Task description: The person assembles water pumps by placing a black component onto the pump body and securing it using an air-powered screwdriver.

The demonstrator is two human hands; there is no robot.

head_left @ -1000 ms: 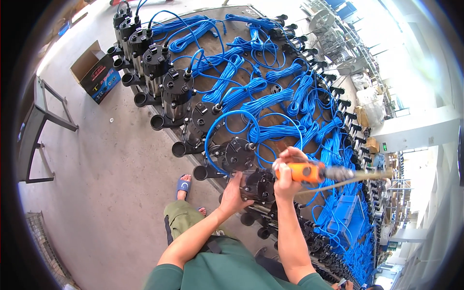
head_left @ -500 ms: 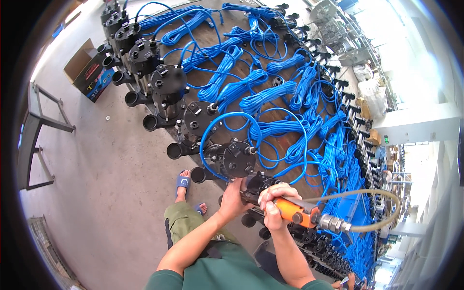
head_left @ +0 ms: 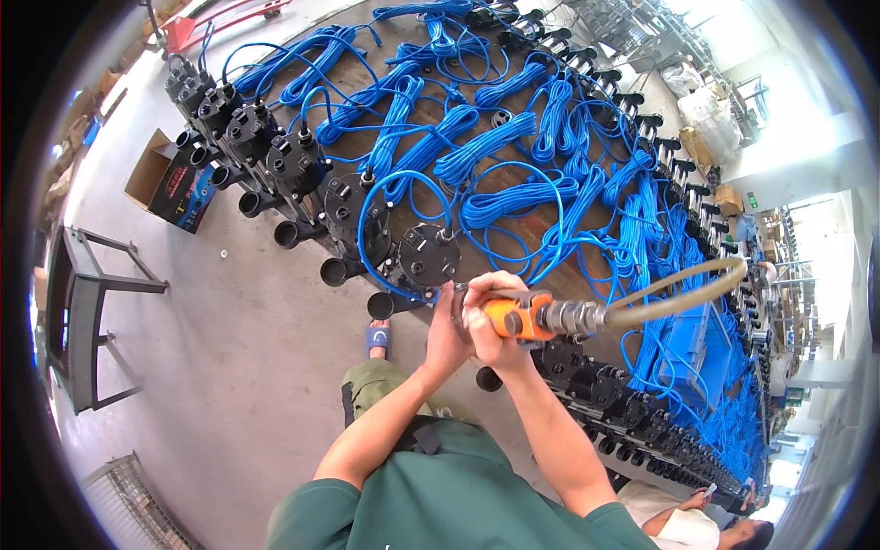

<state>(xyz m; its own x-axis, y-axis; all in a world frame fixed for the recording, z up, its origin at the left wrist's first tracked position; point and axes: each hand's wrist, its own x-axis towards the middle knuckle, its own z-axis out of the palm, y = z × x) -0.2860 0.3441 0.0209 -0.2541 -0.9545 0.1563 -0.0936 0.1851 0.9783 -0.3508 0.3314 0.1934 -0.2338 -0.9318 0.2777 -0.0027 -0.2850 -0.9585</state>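
My right hand (head_left: pixel 495 321) is wrapped around an orange air-powered tool (head_left: pixel 519 317) with a metal coupling and a tan hose (head_left: pixel 683 291). Pressed close to the tool's front end, my left hand (head_left: pixel 447 335) is closed; what its fingers grip is hidden. Just beyond both hands stands an upright pump (head_left: pixel 429 255) with a round black top and a blue cable rising from it. Its black outlet pipe (head_left: pixel 381 305) points toward my side. The tool's tip and whatever it touches are covered by my hands.
More black-topped pumps (head_left: pixel 291 165) line the platform's edge, and others (head_left: pixel 605 390) run to the lower right. Coiled blue cables (head_left: pixel 500 147) lie on the brown platform. Left are a metal frame table (head_left: pixel 87 316) and an open carton (head_left: pixel 174 188). Another person (head_left: pixel 687 527) is at lower right.
My view has shifted, so the pumps appear further left. Both hands and the orange tool sit closer together and higher in view. My left hand has moved from a pump's side to the tool's front.
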